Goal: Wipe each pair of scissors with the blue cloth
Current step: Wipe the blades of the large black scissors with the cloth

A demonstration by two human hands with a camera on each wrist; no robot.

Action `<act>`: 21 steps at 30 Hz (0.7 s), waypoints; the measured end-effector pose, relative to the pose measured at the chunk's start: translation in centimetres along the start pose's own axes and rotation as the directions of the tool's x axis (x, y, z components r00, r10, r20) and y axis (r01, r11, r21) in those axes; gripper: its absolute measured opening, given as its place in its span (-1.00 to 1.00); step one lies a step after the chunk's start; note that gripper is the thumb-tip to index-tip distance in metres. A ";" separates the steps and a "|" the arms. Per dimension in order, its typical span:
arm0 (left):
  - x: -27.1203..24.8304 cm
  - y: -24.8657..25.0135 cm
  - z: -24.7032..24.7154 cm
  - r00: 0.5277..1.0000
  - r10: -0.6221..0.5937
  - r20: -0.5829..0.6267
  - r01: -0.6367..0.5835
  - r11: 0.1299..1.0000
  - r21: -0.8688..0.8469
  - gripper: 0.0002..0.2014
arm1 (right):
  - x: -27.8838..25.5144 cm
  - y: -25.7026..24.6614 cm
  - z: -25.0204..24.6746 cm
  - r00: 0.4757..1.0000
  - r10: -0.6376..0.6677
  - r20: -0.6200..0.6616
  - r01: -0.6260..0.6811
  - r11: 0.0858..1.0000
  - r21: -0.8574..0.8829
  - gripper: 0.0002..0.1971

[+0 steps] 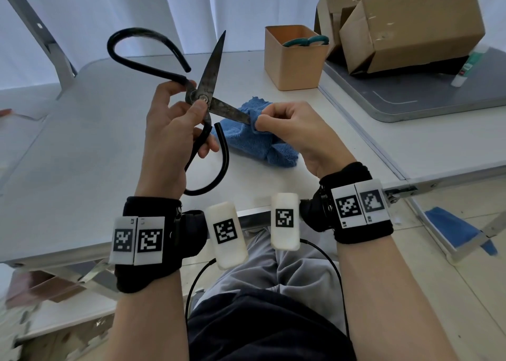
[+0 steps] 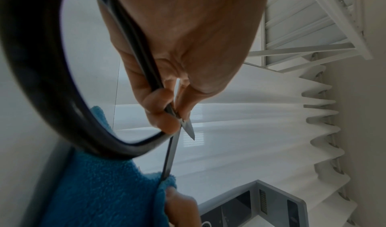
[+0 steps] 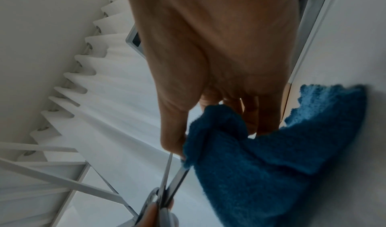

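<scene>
Large black-handled scissors point(image 1: 209, 71) with dark worn blades are held spread open above the white table point(image 1: 82, 130). My left hand point(image 1: 178, 122) grips them at the pivot, thumb on the rivet, fingers round the lower handle loop point(image 2: 41, 82). One blade points up, the other points right into the blue cloth point(image 1: 254, 138). My right hand point(image 1: 284, 125) pinches a fold of the blue cloth point(image 3: 261, 164) around that blade's tip. The rest of the cloth hangs down to the table. A second pair of scissors with teal handles point(image 1: 305, 41) stands in an orange box point(image 1: 294, 59).
Cardboard boxes point(image 1: 405, 23) sit on a grey table point(image 1: 427, 92) at the back right, with a glue stick point(image 1: 465, 67) beside them. White curtains hang behind the table. A metal frame leg point(image 1: 41, 32) stands at the back left. My knees are under the table's front edge.
</scene>
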State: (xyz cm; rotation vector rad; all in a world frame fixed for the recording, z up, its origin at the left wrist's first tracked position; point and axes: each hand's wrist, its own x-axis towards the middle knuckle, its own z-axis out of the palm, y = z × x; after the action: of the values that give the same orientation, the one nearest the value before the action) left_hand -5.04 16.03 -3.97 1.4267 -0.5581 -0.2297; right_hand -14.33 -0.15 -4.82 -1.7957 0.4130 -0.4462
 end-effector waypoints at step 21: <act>-0.2 0.2 0.5 0.998 -0.048 0.039 0.045 0.996 0.077 -0.73 | -0.1 -0.6 -0.2 0.999 -0.004 0.038 0.004 1.000 -0.005 -0.94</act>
State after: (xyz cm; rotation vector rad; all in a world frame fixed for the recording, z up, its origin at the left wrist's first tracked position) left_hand -5.53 15.71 -3.85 1.5130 -0.5719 -0.2776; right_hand -14.48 -0.11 -4.16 -1.8075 0.3844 -0.4131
